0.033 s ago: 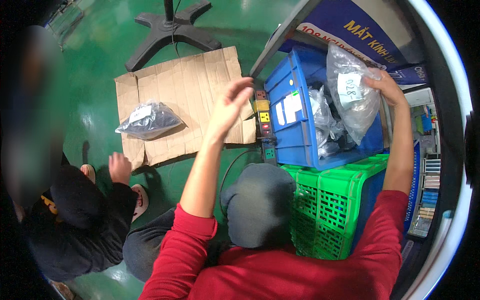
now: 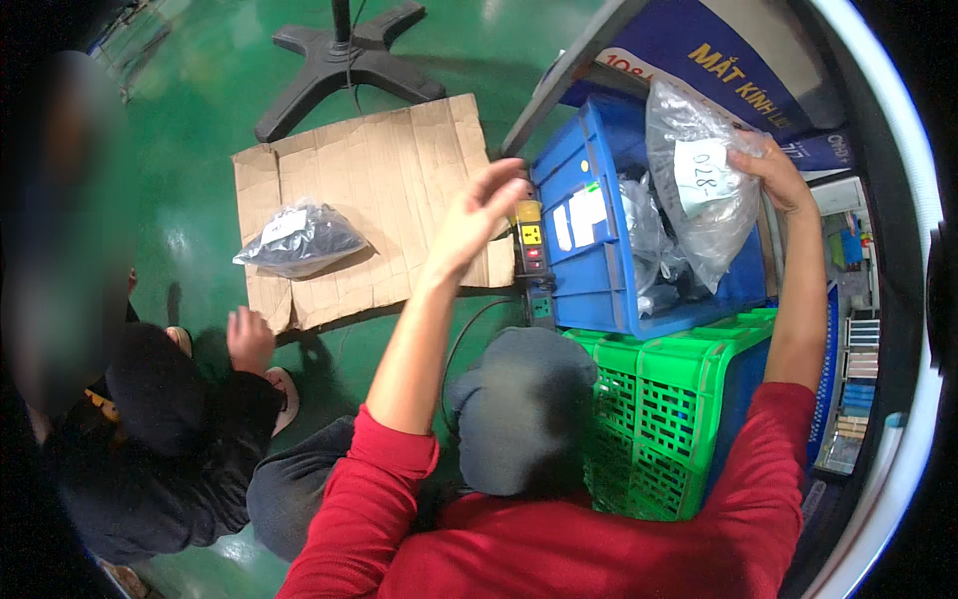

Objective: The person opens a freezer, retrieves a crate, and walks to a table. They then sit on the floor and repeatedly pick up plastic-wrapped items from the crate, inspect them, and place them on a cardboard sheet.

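A clear plastic bag (image 2: 714, 235) with a pale handwritten label hangs over the blue bin (image 2: 589, 285). My right hand (image 2: 780, 178) grips its right side, thumb over the plastic. More clear bags (image 2: 647, 235) lie inside the bin, partly hidden behind the held one. My left hand (image 2: 482, 215) is open and holds nothing, its fingers stretched toward the bin's left side. On a flat cardboard sheet (image 2: 399, 165) to the left rests another clear bag (image 2: 304, 243) with dark contents and a white label.
A green crate (image 2: 659, 409) stands just nearer than the bin. Beside the bin runs a power strip (image 2: 533, 240) with a cable. A black stand base (image 2: 344, 75) sits at the far side. At left a person's hand (image 2: 249, 339) is near the cardboard's corner.
My left hand has moved slightly right, closer to the bin. The bag in my right hand has shifted a little. The person's hand at left has moved slightly right.
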`<state>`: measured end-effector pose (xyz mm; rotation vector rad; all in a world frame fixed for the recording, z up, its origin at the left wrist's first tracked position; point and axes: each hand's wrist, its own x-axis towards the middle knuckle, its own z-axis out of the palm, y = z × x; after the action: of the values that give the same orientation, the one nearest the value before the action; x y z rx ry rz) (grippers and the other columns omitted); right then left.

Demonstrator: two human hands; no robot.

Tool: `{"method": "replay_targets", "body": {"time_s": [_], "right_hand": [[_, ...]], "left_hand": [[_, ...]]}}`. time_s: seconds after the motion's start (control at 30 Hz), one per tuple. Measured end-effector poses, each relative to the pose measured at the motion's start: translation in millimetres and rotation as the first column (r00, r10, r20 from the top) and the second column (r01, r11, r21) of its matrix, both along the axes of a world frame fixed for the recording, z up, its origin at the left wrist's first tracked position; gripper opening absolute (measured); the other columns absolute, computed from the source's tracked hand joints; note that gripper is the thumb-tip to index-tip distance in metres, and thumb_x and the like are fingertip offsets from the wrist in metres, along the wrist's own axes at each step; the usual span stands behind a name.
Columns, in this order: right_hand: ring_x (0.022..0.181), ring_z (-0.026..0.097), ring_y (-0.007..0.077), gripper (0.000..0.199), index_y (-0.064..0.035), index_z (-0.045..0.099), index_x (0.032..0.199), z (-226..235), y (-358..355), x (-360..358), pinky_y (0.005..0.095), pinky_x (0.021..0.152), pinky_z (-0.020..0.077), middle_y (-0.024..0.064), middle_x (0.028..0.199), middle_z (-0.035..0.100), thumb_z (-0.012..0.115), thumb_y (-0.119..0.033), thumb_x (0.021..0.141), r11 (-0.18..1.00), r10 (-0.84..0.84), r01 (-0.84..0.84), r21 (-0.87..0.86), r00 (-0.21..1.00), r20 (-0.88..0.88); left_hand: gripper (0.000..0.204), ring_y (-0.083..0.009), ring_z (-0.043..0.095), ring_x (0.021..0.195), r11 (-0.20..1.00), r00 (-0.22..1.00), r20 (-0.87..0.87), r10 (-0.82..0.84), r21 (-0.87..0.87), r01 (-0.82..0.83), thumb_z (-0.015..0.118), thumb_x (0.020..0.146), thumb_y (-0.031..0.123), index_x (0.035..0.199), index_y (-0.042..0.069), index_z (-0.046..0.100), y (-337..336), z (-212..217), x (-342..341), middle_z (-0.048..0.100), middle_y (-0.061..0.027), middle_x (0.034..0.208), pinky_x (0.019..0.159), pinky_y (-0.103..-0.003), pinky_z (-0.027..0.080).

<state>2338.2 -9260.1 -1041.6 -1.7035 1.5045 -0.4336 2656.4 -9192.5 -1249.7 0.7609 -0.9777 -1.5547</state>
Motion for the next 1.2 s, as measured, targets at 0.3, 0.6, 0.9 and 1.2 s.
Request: {"method": "replay_targets", "body": {"time_s": [0.3,0.6,0.9,1.2], "right_hand": [[0.092,0.057,0.0165,0.049,0.0011,0.040,0.121,-85,-25,140,0.0278,0.082,0.0456,0.0112,0.109,0.055,0.056,-0.014,0.077,0.948,0.001,-0.248,0.202,0.633,0.774],[0.098,0.054,0.0215,0.039,0.0014,0.045,0.116,-141,-32,235,0.0316,0.087,0.0426,0.0129,0.110,0.054,0.043,-0.026,0.089,0.950,-0.083,-0.270,0.156,0.263,0.961],[0.123,0.029,0.0289,0.109,-0.0106,-0.004,0.136,-114,28,275,0.0363,0.096,0.0302,0.0188,0.136,0.020,0.062,-0.059,0.065,0.973,0.171,-0.229,-0.020,0.665,0.727],[0.106,0.046,0.0225,0.085,-0.0007,0.023,0.129,-119,36,312,0.0319,0.091,0.0347,0.0152,0.114,0.046,0.075,-0.018,0.063,0.986,0.135,-0.046,-0.161,0.787,0.601]], "left_hand": [[0.073,-0.0167,0.033,0.116,0.998,0.733,-0.680,-0.001,-0.042,-0.038,0.066,0.076,0.025,0.132,0.012,0.020,32,70,21,0.036,-0.0050,0.125,0.097,-0.032,0.026],[0.061,-0.0141,0.042,0.109,0.902,0.763,-0.545,0.347,-0.027,-0.430,0.062,0.078,0.011,0.129,0.010,0.028,32,66,81,0.045,-0.0036,0.118,0.095,-0.030,0.030],[0.043,-0.0154,0.042,0.108,0.856,0.644,-0.625,0.442,0.079,-0.511,0.048,0.089,0.021,0.126,0.009,0.030,21,58,104,0.043,-0.0066,0.119,0.093,-0.033,0.034],[0.044,-0.0181,0.042,0.112,0.890,0.616,-0.683,0.393,0.114,-0.442,0.036,0.092,0.031,0.129,0.010,0.025,17,60,113,0.039,-0.0086,0.124,0.092,-0.034,0.036]]}}
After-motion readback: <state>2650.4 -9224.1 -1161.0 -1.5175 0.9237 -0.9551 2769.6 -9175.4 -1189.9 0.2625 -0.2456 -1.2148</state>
